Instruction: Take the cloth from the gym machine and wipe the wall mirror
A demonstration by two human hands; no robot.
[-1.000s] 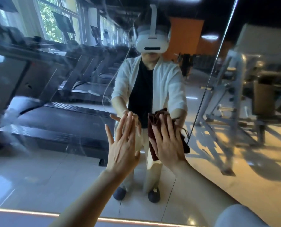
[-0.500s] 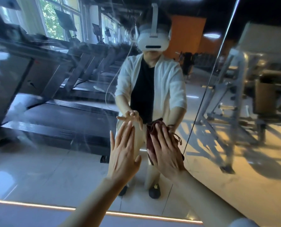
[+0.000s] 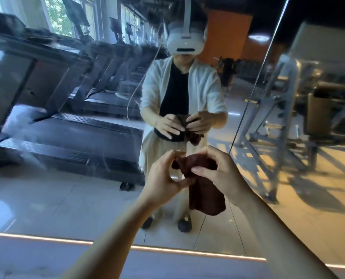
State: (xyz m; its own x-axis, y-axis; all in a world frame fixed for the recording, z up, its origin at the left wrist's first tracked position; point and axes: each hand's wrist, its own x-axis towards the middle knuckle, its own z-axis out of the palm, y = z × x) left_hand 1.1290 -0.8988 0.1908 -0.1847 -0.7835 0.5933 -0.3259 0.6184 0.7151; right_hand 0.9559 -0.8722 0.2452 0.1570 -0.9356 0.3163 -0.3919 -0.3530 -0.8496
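Note:
A dark brown cloth (image 3: 204, 190) hangs in the air just in front of the wall mirror (image 3: 67, 188), clear of the glass. My right hand (image 3: 221, 174) grips its upper part with curled fingers and thumb. My left hand (image 3: 164, 178) pinches the cloth's left edge between thumb and fingertips. The lower half of the cloth dangles below both hands. The mirror fills most of the view and reflects a person holding the same cloth at waist height.
A lit strip (image 3: 187, 251) runs along the mirror's bottom edge. A vertical seam (image 3: 254, 85) splits the mirror panels to the right. Reflected treadmills (image 3: 77, 109) stand at left and a metal weight rack (image 3: 284, 121) at right.
Both hands have pulled back from the glass. The right hand, which pressed the cloth flat on the mirror, now grips it in the air, and the left hand has taken hold of its edge.

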